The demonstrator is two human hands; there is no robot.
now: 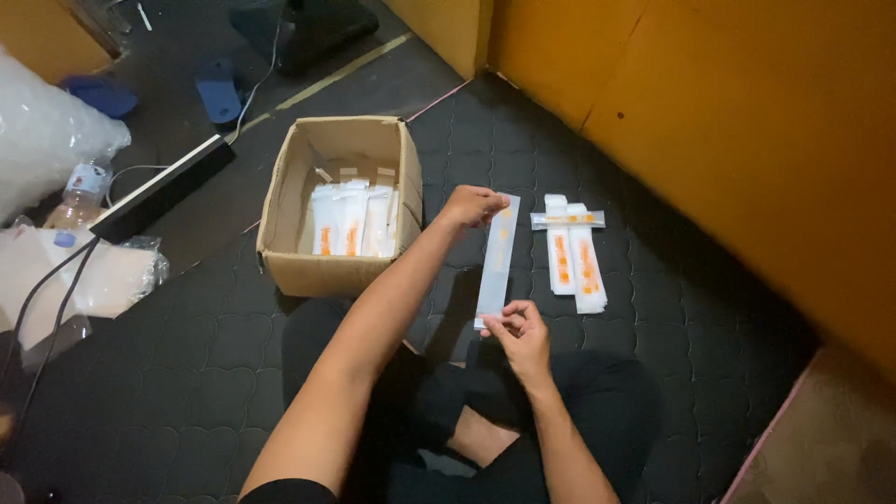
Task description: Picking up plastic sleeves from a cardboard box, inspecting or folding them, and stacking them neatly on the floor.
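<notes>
The long clear sleeve [496,261] hangs just right of the cardboard box [338,205], its long axis running away from the person. The left hand [473,205] pinches its far end, and the right hand [519,329] pinches its near end.

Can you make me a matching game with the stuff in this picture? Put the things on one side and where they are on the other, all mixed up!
Things:
1. long clear packet
2. cardboard box
3. small pile of packets
4. plastic bottle

Places:
A. far left, beside the white plastic bags
B. lying on the dark mat, right of the hands
C. held at its ends between the left hand and right hand
D. open on the floor, left of the hands, with white packets inside

Pairs: 1-C, 2-D, 3-B, 4-A
</notes>
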